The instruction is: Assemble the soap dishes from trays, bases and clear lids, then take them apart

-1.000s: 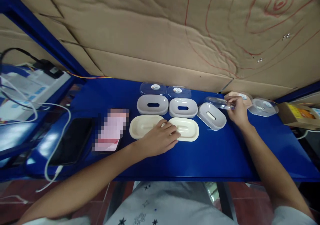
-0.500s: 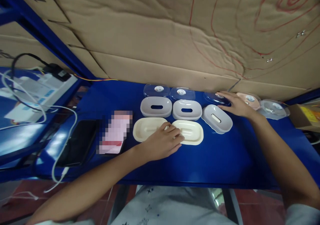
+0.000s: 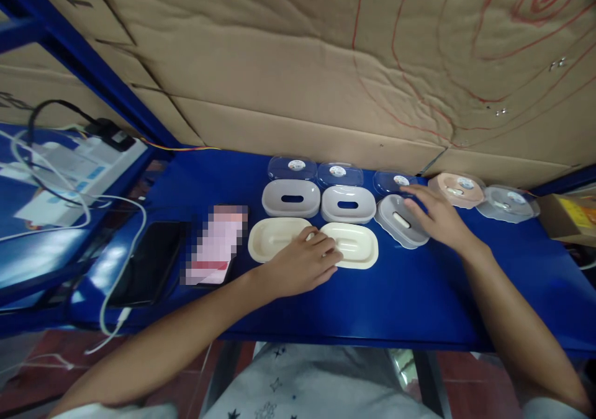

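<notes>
My left hand (image 3: 310,259) lies over the adjoining ends of two cream oval trays, the left cream tray (image 3: 266,241) and the right cream tray (image 3: 361,245). Its fingers are bent close together at their rims; what is under them, if anything, is hidden. My right hand (image 3: 431,211) hovers with fingers apart at a grey oval piece with a white handle (image 3: 397,220), holding nothing. Just behind its fingertips is a clear lid (image 3: 390,181) with a round sticker. Two grey oval pieces with slots, a left one (image 3: 291,208) and a right one (image 3: 349,213), sit behind the trays.
Two more clear lids, one left (image 3: 284,167) and one right (image 3: 347,174), line the cardboard wall (image 3: 279,96). Further right are a peach box (image 3: 449,186) and a clear-lidded grey box (image 3: 505,205). A lit phone (image 3: 216,242), a dark phone (image 3: 149,261) and cables lie left.
My right hand has come off the third clear lid and moved toward me, to the grey piece with the handle. That lid now sits slightly further left. My left hand has stayed put.
</notes>
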Available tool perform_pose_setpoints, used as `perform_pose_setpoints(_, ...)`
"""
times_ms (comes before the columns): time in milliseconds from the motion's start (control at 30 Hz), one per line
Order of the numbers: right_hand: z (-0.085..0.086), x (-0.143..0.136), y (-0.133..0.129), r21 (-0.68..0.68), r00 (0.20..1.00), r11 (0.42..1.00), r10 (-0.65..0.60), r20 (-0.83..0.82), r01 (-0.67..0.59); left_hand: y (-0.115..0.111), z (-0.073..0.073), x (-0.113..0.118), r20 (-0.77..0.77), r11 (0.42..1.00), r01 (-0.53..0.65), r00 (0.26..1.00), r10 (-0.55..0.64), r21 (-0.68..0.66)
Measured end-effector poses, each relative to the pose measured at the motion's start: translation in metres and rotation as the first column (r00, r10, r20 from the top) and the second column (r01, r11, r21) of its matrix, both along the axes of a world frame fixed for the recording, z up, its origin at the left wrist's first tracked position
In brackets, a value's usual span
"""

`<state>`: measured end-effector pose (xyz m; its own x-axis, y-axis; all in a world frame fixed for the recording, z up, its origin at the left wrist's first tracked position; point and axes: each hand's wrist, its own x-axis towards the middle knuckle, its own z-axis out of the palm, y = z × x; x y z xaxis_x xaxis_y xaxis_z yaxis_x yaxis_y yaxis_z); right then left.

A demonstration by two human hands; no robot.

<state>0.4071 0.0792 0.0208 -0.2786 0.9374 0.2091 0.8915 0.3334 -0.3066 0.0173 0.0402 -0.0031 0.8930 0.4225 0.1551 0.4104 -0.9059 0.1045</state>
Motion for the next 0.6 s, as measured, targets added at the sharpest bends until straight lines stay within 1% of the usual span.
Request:
perform_pose_setpoints(100, -0.003, -0.018, -0.032, -0.133, 0.99, 0.99, -0.031, 0.138, 0.05, 0.0, 0.0, -0.001, 0.002, 1.0, 0.0, 1.0, 0.0, -0.005)
perform_pose_setpoints(167, -0.007, -0.021, -0.043, -0.168, 0.978, 0.983, -0.032, 0.208, 0.068, 0.0, 0.0, -0.001, 0.001, 1.0, 0.005, 1.0, -0.005, -0.008)
perform_pose_setpoints(200, -0.009, -0.02, -0.045, -0.169, 0.976, 0.984, -0.022, 0.216, 0.06, 0.0, 0.0, -0.001, 0.0, 1.0, 0.007, 1.0, -0.007, -0.008)
perform_pose_setpoints(300, -0.007, -0.015, -0.045, -0.137, 0.985, 0.991, 0.015, 0.173, 0.009, 0.0, 0.001, -0.001, 0.007, 1.0, 0.01, 1.0, -0.01, -0.008)
perform_pose_setpoints(400, 0.004, -0.016, -0.047, -0.088, 0.991, 0.996, 0.026, 0.133, -0.015, -0.002, 0.001, 0.0, 0.052, 1.0, 0.017, 0.999, -0.016, -0.01)
perform_pose_setpoints(500, 0.018, -0.026, -0.054, -0.048, 0.994, 0.998, 0.046, 0.097, -0.042, -0.007, -0.002, 0.0, 0.167, 0.999, 0.007, 0.986, 0.001, -0.045)
perform_pose_setpoints(533, 0.022, -0.031, -0.058, -0.034, 0.995, 0.998, 0.062, 0.083, -0.059, -0.008, -0.003, 0.0, 0.222, 0.997, 0.005, 0.975, 0.012, -0.075)
perform_pose_setpoints(600, 0.028, -0.042, -0.065, 0.007, 0.992, 0.993, 0.118, 0.052, -0.118, -0.013, -0.003, -0.001, 0.335, 0.984, 0.02, 0.941, 0.042, -0.179)
